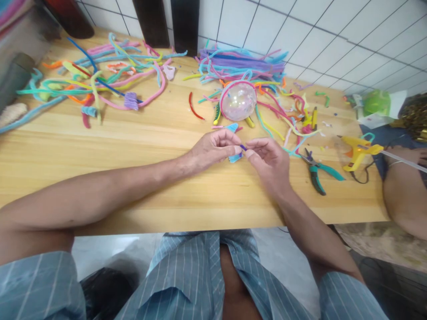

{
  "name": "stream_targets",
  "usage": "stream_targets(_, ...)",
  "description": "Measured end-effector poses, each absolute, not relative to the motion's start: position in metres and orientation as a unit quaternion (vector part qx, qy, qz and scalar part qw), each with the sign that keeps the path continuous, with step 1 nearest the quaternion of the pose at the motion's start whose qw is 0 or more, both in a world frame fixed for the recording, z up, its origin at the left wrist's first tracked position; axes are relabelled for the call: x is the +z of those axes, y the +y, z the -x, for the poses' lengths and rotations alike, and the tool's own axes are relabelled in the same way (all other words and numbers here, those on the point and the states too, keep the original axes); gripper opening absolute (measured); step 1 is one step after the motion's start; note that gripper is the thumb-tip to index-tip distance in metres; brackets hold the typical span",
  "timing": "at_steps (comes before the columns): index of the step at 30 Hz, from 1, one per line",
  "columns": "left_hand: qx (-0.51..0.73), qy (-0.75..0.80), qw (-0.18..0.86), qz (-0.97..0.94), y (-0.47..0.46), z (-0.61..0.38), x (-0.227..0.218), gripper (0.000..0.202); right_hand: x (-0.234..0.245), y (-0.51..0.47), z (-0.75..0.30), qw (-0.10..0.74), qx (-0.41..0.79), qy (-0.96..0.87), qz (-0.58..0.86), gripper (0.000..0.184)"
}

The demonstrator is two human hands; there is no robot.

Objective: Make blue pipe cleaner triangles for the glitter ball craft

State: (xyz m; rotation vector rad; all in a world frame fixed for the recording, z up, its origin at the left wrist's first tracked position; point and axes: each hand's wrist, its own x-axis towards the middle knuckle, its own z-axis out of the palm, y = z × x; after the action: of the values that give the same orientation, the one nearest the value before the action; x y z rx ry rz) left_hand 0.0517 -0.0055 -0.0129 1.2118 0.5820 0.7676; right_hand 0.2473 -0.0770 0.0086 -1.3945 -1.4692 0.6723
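My left hand and my right hand meet over the middle of the wooden table. Between their fingertips is a short dark purple pipe cleaner, pinched from both sides. Just behind and under the left fingers shows a light blue fuzzy piece, partly hidden by them; I cannot tell whether it is held or lies on the table. Beyond the hands sits a clear round dome with a pink rim, with small bits inside it.
Loose colored pipe cleaners spread across the back left, and a purple and blue bundle lies by the tiled wall. Pliers with teal handles and a yellow glue gun are at right, near another person's arm.
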Motion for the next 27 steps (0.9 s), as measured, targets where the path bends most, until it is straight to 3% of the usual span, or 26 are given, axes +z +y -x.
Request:
stream_targets(4,0.333,0.258,0.722,-0.548,-0.006,-0.052,-0.01,0.046,0.011,-0.08,-0.243,0.449,0.243,-0.642,0.572,0.005)
stream_targets(15,0.288,0.283,0.728,-0.554,-0.009,-0.05,-0.003,0.046,0.011,-0.082,-0.242,0.438,0.121,-0.701,0.55,0.013)
stream_targets(27,0.21,0.27,0.759,-0.554,-0.001,-0.048,-0.001,0.037,0.01,-0.077,-0.249,0.42,0.152,-0.72,0.531,0.012)
